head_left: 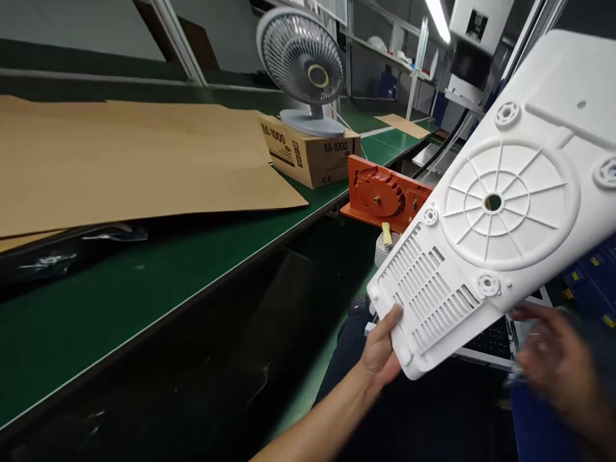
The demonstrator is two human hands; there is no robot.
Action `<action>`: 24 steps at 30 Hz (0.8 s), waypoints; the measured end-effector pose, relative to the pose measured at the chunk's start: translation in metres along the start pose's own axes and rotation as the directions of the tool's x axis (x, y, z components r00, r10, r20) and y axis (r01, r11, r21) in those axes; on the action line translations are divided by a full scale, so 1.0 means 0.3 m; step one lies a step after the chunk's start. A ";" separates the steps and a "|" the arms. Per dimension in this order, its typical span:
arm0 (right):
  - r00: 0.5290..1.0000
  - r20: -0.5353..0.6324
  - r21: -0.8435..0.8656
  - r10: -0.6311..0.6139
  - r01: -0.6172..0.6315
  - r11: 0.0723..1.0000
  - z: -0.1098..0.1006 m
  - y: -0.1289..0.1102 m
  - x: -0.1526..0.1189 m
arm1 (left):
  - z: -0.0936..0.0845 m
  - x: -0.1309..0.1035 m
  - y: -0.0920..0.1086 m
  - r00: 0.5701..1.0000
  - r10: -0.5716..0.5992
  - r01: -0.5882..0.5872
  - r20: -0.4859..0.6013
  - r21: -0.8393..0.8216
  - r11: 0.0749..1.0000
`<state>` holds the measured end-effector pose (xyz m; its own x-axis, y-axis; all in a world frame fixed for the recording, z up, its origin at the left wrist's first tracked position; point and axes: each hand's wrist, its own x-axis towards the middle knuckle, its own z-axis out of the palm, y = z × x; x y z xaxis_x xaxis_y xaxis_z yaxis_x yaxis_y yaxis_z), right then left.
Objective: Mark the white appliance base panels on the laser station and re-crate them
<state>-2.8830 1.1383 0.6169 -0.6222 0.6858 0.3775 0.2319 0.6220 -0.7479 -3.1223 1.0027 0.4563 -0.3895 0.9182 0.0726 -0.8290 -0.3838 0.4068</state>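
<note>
A large white plastic housing (pixel 520 218), with a round ribbed disc and a vent grille, is raised at a slant on the right. My left hand (pixel 384 346) grips its lower end, thumb on the face beside the grille and fingers behind. My right hand (pixel 553 359) is below the housing's right edge, smeared by motion. Something clear and shiny shows near its fingers, too blurred to make out. Behind the housing's left edge stands an orange fixture (pixel 378 194) with a round toothed recess, partly hidden.
Brown cardboard sheets (pixel 135 160) lie on the green table (pixel 144 276) at left. A grey fan (pixel 308 64) stands on an M-1000 box (pixel 332 159). Blue bins (pixel 594 282) are at far right, and a blue container (pixel 543 423) is below my right hand.
</note>
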 end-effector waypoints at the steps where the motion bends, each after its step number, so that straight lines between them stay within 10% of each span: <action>1: 0.999 0.047 0.086 0.020 -0.024 0.996 0.070 -0.006 0.006 | 0.027 0.007 -0.022 1.000 -0.008 0.009 0.012 -0.004 1.000; 3: 0.996 0.058 0.246 0.066 -0.078 0.966 0.203 -0.026 0.010 | 0.074 0.020 -0.061 0.999 -0.022 0.022 0.028 -0.026 0.999; 7: 0.939 -0.278 0.359 0.204 -0.095 0.928 0.355 -0.053 -0.002 | 0.135 0.047 -0.117 0.993 -0.110 0.112 0.035 -0.053 0.992; 12: 0.863 -0.501 0.005 0.066 -0.074 0.997 0.250 -0.014 -0.010 | 0.120 0.024 -0.104 0.957 -0.167 0.201 -0.236 0.127 0.971; 18: 0.890 -0.124 -0.602 -0.438 0.284 0.746 -0.061 0.069 -0.056 | 0.059 0.006 0.076 0.951 0.236 -0.075 -0.199 0.592 0.803; 24: 0.785 0.314 -0.583 -0.534 0.603 0.544 -0.179 0.136 -0.128 | 0.090 0.043 0.210 0.752 0.656 -0.456 0.071 0.775 0.438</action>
<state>-2.8095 1.1576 0.6013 -0.8473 0.0876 0.5239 0.1868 0.9725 0.1395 -3.1686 0.9930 0.5075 -0.8077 0.4455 0.3861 0.1252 -0.5104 0.8508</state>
